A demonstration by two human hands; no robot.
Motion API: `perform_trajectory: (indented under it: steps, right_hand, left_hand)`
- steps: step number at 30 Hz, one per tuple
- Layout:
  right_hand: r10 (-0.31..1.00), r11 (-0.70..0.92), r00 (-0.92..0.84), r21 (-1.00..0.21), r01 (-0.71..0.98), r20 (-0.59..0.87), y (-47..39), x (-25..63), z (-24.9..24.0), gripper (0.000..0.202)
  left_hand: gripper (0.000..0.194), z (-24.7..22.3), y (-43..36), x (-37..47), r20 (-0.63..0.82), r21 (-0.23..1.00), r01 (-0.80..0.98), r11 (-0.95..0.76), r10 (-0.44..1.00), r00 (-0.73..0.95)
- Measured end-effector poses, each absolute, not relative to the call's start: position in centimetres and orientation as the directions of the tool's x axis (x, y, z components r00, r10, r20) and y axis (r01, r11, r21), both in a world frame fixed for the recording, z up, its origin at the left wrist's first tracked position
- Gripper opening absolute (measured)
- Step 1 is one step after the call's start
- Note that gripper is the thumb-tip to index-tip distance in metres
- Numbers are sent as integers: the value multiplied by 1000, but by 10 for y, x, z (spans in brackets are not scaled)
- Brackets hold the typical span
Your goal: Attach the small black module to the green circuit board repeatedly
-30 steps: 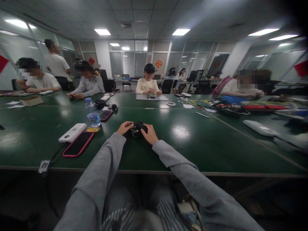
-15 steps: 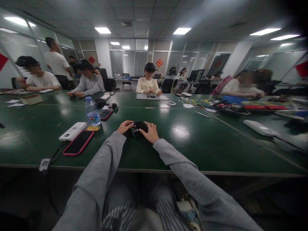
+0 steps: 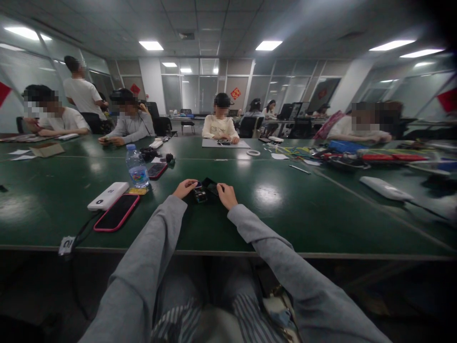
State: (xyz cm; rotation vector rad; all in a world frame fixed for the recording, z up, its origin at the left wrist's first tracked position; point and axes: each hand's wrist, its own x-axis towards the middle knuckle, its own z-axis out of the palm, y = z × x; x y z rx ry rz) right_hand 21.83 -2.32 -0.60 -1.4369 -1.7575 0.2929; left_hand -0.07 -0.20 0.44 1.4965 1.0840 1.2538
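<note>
"Hands first: what is the left hand [image 3: 184, 189] doing?"

"Gripping the small device [image 3: 200, 194] by its upper left side, thumb on top. The device looks open, with circuitry showing."

"And the right hand [image 3: 227, 195]?"

"Pinching a thin black piece [image 3: 211, 187] by its right end, thumb and fingers closed on it. The piece slants up and away, just beside the device; whether the two touch, I can't tell from here."

"Where is all that, exactly?"

"Over the middle of the green table [image 3: 271, 233], a bit in from the near edge. I can't make out whether the device rests on the top or hangs just above it."

"What lies by the left arm?"

"A pink-rimmed phone [image 3: 117, 213], face up, with a white block [image 3: 108, 196] right behind it and a black cable [image 3: 84, 231] running toward the table's edge. Past those stands a water bottle [image 3: 137, 169], upright, with a yellow item [image 3: 138, 191] at its foot."

"Anyone straight across?"

"Someone in a cream top [image 3: 214, 126], bent over a grey mat [image 3: 210, 144]. A white ring [image 3: 253, 153] lies near its right corner."
</note>
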Motion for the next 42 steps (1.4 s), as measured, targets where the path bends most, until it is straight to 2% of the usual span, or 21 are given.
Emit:
perform_trajectory:
  steps: [6, 16, 21, 29, 38, 42]
  right_hand:
    - [909, 285, 21, -655, 700, 417, -22, 219, -11, 38]
    - [894, 291, -3, -576, 764, 448, -31, 214, -10, 50]
    - [869, 341, -44, -531, 776, 493, -36, 212, -7, 59]
    - [831, 434, -164, -436, 789, 531, -40, 207, -11, 56]
    - [828, 468, -184, -472, 747, 530, -42, 206, -12, 58]
    - [823, 504, -195, -530, 682, 533, -40, 207, -7, 56]
  left_hand:
    - [49, 3, -1, -2, 229, 967, 85, -241, 964, 134]
    - [49, 5, -2, 0, 215, 970, 89, -228, 968, 131]
    - [60, 2, -1, -1, 201, 970, 97, -222, 962, 186]
    - [62, -1, 1, -1, 228, 961, 113, -254, 951, 208]
    - [58, 2, -3, 2, 240, 963, 83, -257, 956, 166]
    - [54, 4, 0, 2, 165, 986, -6, -165, 981, 103]
